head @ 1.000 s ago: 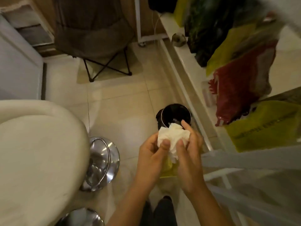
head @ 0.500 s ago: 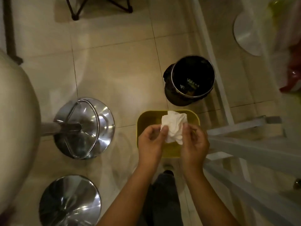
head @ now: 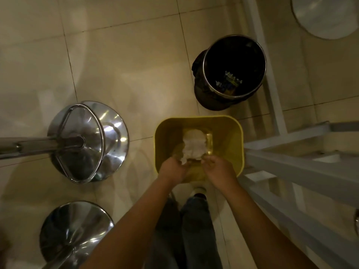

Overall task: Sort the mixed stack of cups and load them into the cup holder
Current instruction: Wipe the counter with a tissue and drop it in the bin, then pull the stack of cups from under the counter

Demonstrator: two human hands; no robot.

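Over a tiled floor (head: 120,61), a person stood with both hands lowered above a yellow bin (head: 229,133) and a crumpled white tissue (head: 194,146) blurred between them. The left hand (head: 172,169) was loosely curled with its fingertips at the tissue's lower edge; whether it gripped the paper or was letting it go could not be told. The right hand (head: 219,168) hung just beside it at three o'clock, fingers bent inward and apparently holding nothing.

At one o'clock from the bin stood a black steel-rimmed wastebasket (head: 231,101) with scraps at its bottom. Two chrome stool bases (head: 108,136) shone at nine and seven o'clock. A white rack frame (head: 291,164) ran along the right, from one o'clock down to five.

No cups and no cup holder appeared anywhere in view, so their whereabouts could not be stated. Judged from this moment alone, the sorting showed no visible progress: the person seemed occupied with discarding a used tissue, a side errand. By that reading, separating the mixed stack and loading the holder remained to be done, or at least could not be confirmed as begun.
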